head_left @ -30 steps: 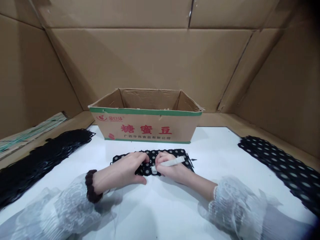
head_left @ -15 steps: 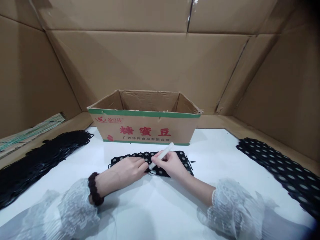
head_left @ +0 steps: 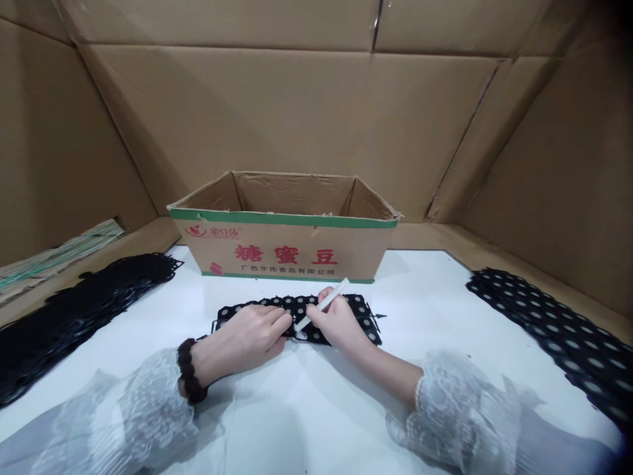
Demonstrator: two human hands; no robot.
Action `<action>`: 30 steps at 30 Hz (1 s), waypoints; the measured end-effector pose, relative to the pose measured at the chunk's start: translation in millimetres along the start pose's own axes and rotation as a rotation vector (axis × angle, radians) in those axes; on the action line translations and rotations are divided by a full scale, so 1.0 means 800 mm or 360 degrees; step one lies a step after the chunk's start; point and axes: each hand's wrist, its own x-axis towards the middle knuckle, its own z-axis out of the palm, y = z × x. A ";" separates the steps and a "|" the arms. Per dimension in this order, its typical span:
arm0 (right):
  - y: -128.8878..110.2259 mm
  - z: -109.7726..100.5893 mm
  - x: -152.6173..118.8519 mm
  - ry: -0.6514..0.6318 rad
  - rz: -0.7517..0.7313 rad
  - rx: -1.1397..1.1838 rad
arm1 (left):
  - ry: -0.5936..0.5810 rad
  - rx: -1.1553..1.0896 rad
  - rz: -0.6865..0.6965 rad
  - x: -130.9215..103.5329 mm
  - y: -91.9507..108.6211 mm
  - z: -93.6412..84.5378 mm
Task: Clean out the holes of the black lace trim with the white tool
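Observation:
A black sheet with rows of pale round spots (head_left: 360, 307) lies flat on the white board in front of me. My left hand (head_left: 251, 334) rests over its left part, fingers bent and pressed together on its near edge; the fingertips are partly hidden. In a pinch, my right hand (head_left: 338, 322) holds a slim white stick (head_left: 330, 297) like a pen. The stick slants down to the left, its lower tip at the sheet near my left fingertips. A small whitish spot or piece shows just below that tip.
Behind the sheet stands an open cardboard box (head_left: 281, 247) with green edges and red print. A black pile (head_left: 89, 290) lies at the left, more black spotted sheets (head_left: 548, 323) at the right. Cardboard walls (head_left: 277, 112) surround the white board (head_left: 420, 270).
The view has tilted slightly, so everything sits a little higher. My right hand and the stick have shifted slightly right; my left hand stays on the sheet.

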 end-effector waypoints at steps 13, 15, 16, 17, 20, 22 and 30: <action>0.003 0.007 -0.003 -0.0038 -0.0210 -0.0223 | 0.0172 0.0091 -0.0421 0.005 0.016 0.011; 0.005 -0.001 -0.003 -0.0027 -0.0226 -0.0103 | 0.0071 0.0022 -0.0272 0.004 0.009 0.003; 0.006 -0.005 -0.002 0.0021 -0.0234 -0.0048 | 0.0010 -0.0034 -0.0200 0.003 0.005 -0.002; 0.007 -0.009 0.000 0.0085 -0.0239 -0.0011 | -0.0045 -0.0098 -0.0149 0.002 0.001 -0.006; 0.009 -0.019 0.005 0.0223 -0.0209 -0.0037 | -0.0146 -0.0216 -0.0084 -0.001 -0.007 -0.015; 0.009 -0.022 0.007 0.0219 -0.0198 -0.0123 | -0.0166 -0.0141 -0.0093 0.000 -0.004 -0.015; 0.012 -0.018 0.011 0.0224 -0.0220 -0.0204 | -0.0181 0.0182 -0.0499 0.023 0.042 -0.002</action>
